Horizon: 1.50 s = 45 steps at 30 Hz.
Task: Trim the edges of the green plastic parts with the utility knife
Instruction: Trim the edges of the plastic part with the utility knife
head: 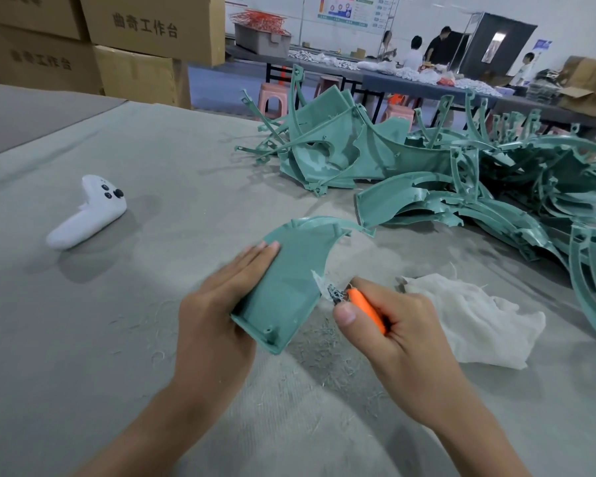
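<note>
Green part (289,280): one tilted; one utility knife (365,306); one cloth (461,321).

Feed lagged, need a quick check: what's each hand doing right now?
Left hand: fingers straight, pressed flat against the green plastic part; thumb hidden.
Right hand: grip closed around the orange utility knife, blade at the part's edge.
</note>
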Each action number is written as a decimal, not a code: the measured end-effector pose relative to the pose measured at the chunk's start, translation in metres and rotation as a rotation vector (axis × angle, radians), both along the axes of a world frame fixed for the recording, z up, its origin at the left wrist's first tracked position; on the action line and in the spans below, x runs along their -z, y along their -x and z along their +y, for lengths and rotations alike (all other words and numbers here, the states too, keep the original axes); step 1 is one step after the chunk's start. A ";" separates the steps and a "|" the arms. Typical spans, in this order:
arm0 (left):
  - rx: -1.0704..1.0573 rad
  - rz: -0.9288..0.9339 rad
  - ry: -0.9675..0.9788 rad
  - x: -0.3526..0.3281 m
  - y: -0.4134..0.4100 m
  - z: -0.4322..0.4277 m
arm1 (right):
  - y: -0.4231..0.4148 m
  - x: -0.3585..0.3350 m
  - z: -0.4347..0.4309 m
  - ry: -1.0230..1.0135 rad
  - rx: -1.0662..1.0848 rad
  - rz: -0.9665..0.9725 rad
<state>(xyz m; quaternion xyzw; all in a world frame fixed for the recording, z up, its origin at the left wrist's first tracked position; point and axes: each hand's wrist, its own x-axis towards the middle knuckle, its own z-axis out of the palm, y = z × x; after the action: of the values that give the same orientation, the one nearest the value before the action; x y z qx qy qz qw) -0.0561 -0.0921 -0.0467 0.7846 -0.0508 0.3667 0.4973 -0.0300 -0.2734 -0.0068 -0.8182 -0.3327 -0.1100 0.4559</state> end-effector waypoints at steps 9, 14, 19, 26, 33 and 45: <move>0.007 0.001 -0.053 0.003 0.002 -0.002 | -0.008 0.005 0.000 -0.013 0.121 -0.064; 0.002 0.006 -0.085 0.006 0.000 -0.004 | -0.012 0.006 -0.001 0.012 0.239 -0.121; 0.025 -0.009 -0.078 0.012 -0.002 -0.005 | -0.016 0.007 -0.004 0.051 0.401 -0.168; 0.064 0.020 0.008 0.014 -0.005 -0.006 | -0.017 0.009 -0.003 0.065 0.542 -0.198; 0.176 0.004 0.082 0.017 -0.003 -0.004 | -0.030 0.006 -0.020 -0.099 0.627 -0.084; 0.005 0.005 -0.312 0.004 -0.006 0.002 | -0.011 -0.004 -0.009 -0.451 -0.078 0.721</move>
<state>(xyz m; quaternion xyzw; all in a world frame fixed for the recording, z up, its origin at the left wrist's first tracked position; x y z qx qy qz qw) -0.0504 -0.0903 -0.0503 0.8531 -0.1077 0.3512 0.3705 -0.0186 -0.2819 -0.0024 -0.6707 -0.1502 0.1306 0.7145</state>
